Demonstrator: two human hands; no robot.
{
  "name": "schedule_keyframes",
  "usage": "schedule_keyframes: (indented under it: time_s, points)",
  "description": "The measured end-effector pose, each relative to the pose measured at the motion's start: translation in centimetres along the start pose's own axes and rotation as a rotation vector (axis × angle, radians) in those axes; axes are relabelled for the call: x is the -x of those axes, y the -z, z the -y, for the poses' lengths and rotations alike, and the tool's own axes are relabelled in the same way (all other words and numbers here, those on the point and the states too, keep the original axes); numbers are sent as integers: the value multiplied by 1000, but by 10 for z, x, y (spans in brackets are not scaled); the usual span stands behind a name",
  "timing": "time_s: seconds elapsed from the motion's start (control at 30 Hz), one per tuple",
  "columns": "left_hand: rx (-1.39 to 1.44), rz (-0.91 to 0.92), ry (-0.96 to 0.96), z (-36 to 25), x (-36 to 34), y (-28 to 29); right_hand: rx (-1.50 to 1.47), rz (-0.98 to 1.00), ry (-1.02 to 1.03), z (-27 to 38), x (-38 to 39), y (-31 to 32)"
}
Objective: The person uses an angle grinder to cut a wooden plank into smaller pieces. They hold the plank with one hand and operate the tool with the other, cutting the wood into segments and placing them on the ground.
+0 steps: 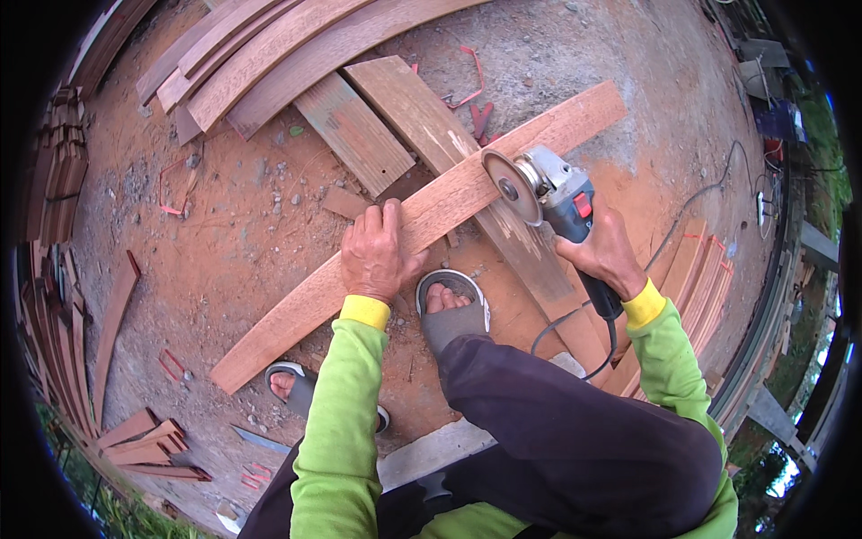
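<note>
A long reddish wooden plank [305, 296] slants across the ground in front of me, its upper part resting over another board [503, 238]. My left hand [377, 251] is closed over the plank's edge near its middle, fingers on the top face. In my right hand [606, 251] is an angle grinder [566, 193], grey and dark blue with a red switch. Its round cutting disc [512, 187] stands on edge at the plank's right part; whether it touches the wood I cannot tell. The grinder's black cord runs from its rear end.
More boards [296, 58] lie stacked at the far side, with another stack [700, 287] at the right. Offcuts [148, 445] and leaning strips line the left. My sandalled foot [453, 310] is beside the plank. A cable [709, 187] trails on the right over sandy ground.
</note>
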State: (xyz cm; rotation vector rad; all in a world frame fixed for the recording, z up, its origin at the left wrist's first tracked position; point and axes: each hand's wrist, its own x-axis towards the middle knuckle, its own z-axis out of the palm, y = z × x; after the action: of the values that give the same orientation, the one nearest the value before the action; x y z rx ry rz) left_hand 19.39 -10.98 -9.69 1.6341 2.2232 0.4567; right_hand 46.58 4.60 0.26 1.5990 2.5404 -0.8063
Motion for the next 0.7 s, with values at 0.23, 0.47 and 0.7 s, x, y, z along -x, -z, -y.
schedule_keyframes:
  time_s: [0.23,0.47,0.7]
  points:
    - [14,-14,-5,0,0,0,4,-12,18,-1,1,-1]
    - [4,-1,-1,0,0,0,-7,23,-42,-3,0,-2]
    - [10,-7,-4,1,0,0,-8,10,-25,-4,-3,-3]
